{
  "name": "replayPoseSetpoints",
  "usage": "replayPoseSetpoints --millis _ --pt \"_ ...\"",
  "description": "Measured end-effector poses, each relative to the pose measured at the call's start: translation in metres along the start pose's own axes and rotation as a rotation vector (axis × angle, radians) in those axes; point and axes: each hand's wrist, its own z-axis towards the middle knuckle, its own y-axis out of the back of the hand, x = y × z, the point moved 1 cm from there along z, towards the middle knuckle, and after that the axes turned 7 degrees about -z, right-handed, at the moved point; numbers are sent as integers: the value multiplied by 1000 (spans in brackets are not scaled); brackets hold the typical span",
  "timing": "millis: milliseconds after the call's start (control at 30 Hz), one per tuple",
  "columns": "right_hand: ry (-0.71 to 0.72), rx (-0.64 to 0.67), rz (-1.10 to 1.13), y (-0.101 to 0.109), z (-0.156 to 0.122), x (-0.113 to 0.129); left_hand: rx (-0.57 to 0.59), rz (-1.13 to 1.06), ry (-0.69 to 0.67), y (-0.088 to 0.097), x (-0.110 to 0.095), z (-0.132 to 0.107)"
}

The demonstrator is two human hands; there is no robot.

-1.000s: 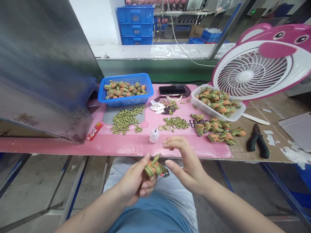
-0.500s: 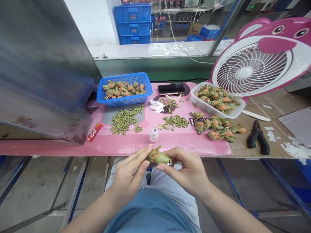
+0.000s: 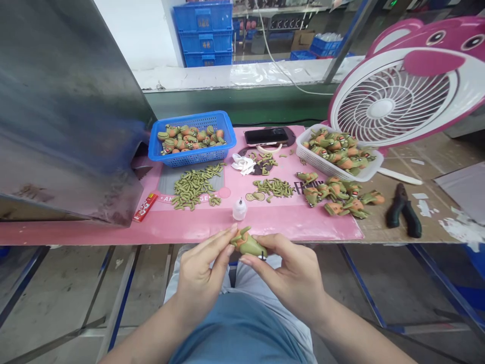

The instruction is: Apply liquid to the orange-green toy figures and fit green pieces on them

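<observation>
A green and orange toy figure (image 3: 250, 245) is held between my two hands just off the table's front edge. My left hand (image 3: 204, 264) pinches its left end, thumb and fingertips closed beside a small green limb that sticks up. Around the right end, my right hand (image 3: 293, 267) is closed, thumb below and fingers above. A small white bottle with a thin needle tip (image 3: 239, 210) stands just beyond the figure. Farther back lie a large pile of small green limb pieces (image 3: 194, 186) and a smaller pile of pieces (image 3: 276, 187).
A blue basket (image 3: 192, 159) holds rounded toy bodies; a white basket (image 3: 333, 169) holds figures, with more figures (image 3: 337, 196) heaped before it. Around are pliers (image 3: 402, 210), a pink fan (image 3: 392, 96), a phone (image 3: 265, 135), crumpled tissue (image 3: 243, 164), a red packet (image 3: 145, 207) and a metal cabinet (image 3: 71, 111).
Both hands keep their hold on the toy figure, which has shifted and turned very slightly. The camera view has moved a little; the things on the table lie as before.
</observation>
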Motion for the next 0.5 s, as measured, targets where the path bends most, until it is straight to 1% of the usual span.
replayPoseSetpoints --millis 167,267,333,400,433,467,500 --pt "-6 -16 0 0 0 -3 18 2 -4 0 1 1" --pt "-50 11 57 -2 -1 -3 16 14 -9 0 5 3" --pt "-95 17 79 -4 -5 -7 36 13 -24 -4 11 3" --pt "-151 -5 87 -3 -11 -17 100 4 -6 -11 20 0" --pt "-189 -37 82 0 -15 -25 129 -2 21 -15 26 -3" --pt "-229 -86 68 5 -18 -36 156 -4 64 -18 32 -6" --pt "-271 -152 42 13 -21 -49 152 -5 116 -20 38 -10"
